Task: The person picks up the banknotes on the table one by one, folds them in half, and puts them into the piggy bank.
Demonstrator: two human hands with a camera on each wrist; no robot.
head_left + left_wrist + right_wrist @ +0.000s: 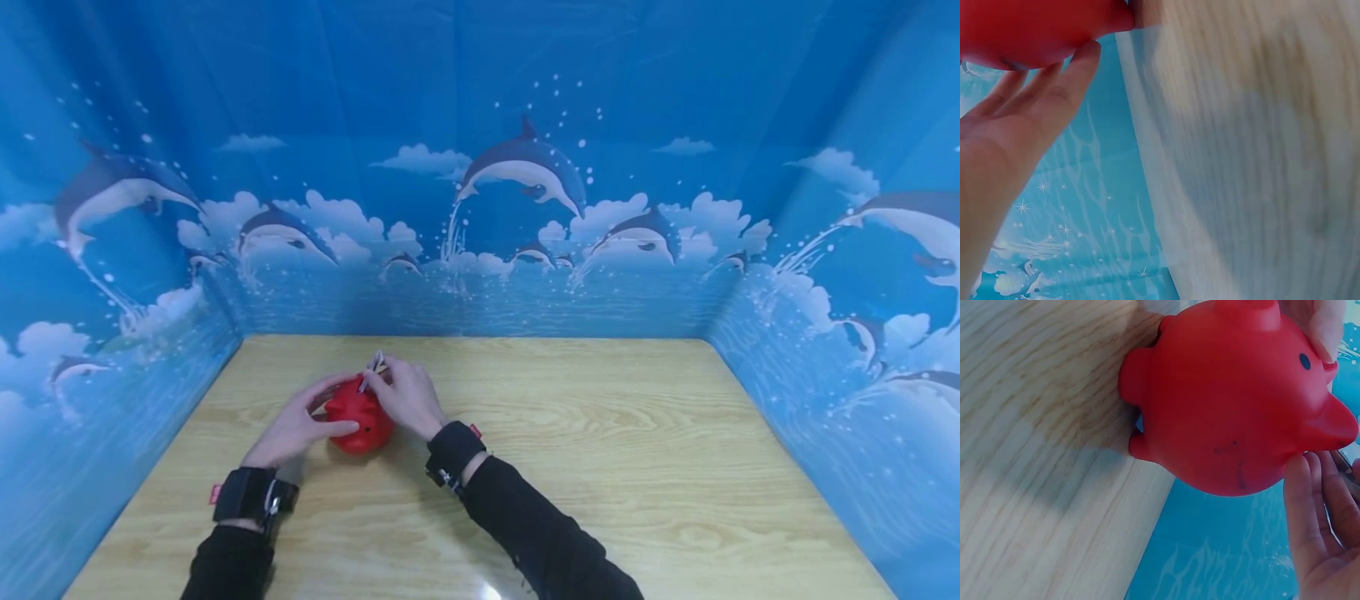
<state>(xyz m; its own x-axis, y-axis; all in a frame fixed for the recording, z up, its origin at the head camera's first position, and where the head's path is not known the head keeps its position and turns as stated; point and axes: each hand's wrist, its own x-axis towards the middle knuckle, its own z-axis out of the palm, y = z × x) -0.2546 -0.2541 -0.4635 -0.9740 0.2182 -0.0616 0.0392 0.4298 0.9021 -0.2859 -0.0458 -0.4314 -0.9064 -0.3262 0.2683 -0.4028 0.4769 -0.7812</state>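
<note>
A red piggy bank (358,422) stands on the wooden table, left of the middle. My left hand (296,425) holds it from the left, thumb on the near side and fingers round the far side. In the left wrist view its fingers (1054,90) touch the red body. At the top of the piggy bank, my right hand (408,396) pinches a slim grey-and-white strip (371,371), which slants down to the bank's top. What the strip is cannot be told. In the right wrist view the piggy bank (1229,400) shows its snout, ear and a black eye.
The pale wooden table (600,450) stretches away to the right. Blue dolphin-print curtains (480,275) hang along its back and both sides. The left curtain (150,400) is closest to the hands.
</note>
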